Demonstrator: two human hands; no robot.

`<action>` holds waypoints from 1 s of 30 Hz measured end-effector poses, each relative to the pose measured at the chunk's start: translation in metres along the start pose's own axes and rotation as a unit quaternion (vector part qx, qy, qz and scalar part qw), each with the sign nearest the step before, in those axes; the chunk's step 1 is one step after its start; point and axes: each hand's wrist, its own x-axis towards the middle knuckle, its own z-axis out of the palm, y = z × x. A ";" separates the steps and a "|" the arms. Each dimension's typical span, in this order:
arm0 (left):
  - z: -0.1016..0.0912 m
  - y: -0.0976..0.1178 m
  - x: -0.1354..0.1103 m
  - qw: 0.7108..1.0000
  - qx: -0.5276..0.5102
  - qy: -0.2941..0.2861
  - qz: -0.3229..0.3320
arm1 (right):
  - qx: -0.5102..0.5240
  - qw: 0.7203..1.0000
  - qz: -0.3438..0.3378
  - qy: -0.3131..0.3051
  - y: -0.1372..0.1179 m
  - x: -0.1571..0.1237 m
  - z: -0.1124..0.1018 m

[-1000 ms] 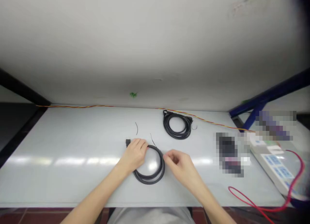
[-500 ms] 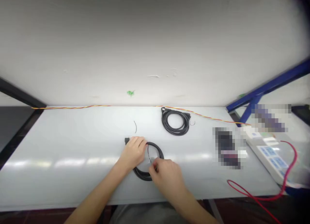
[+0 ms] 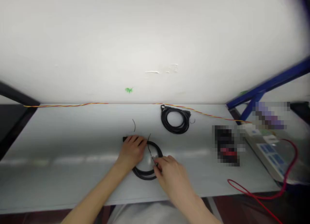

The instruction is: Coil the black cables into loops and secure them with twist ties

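A coiled black cable (image 3: 145, 173) lies on the white table (image 3: 60, 153) in front of me. My left hand (image 3: 130, 152) presses down on the coil's left side, fingers closed over it, with the black plug end (image 3: 124, 139) sticking out past the fingertips. My right hand (image 3: 170, 174) is at the coil's right side and pinches a thin black wire tie (image 3: 149, 144) that slants up across the coil. A second coiled black cable (image 3: 174, 119) lies farther back, near the wall.
Another thin black tie (image 3: 134, 124) lies loose behind my left hand. A red-yellow twisted wire (image 3: 67, 105) runs along the table's back edge. On the right are a blurred dark object (image 3: 226, 148), a white power strip (image 3: 268, 151) and a red cable (image 3: 254, 198).
My right hand moved from the coil's right side in over the coil and picked up the thin tie; it now holds it a little to the right. The left hand stayed on the coil.
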 end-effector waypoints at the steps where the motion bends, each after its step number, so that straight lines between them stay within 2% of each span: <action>1: 0.000 0.000 0.000 1.000 -0.002 -0.001 -0.001 | -0.012 1.000 -0.007 -0.003 0.002 0.000 -0.004; 4: 0.000 -0.001 0.000 1.000 -0.012 -0.006 0.004 | -0.025 0.999 -0.018 -0.008 0.007 0.013 -0.021; 9: -0.001 -0.002 0.000 1.000 -0.004 -0.013 0.014 | -0.017 1.000 0.003 0.015 0.027 0.072 -0.043; 12: -0.001 -0.002 0.000 1.000 0.002 -0.014 0.012 | -0.008 1.000 0.005 -0.001 0.037 0.105 -0.035; 15: 0.000 -0.001 -0.001 1.000 0.005 -0.015 0.010 | 0.000 1.000 -0.005 -0.026 0.041 0.123 -0.019; 18: 0.001 -0.001 -0.001 1.000 0.007 -0.009 0.008 | 0.020 1.000 0.003 -0.015 0.040 0.125 -0.006; 23: 0.001 -0.001 -0.002 1.000 0.000 -0.015 0.005 | 0.041 0.996 0.049 0.068 0.038 0.114 0.004; 30: 0.001 -0.002 -0.001 1.000 -0.002 -0.012 0.007 | 0.111 0.992 0.042 0.036 0.023 0.091 0.017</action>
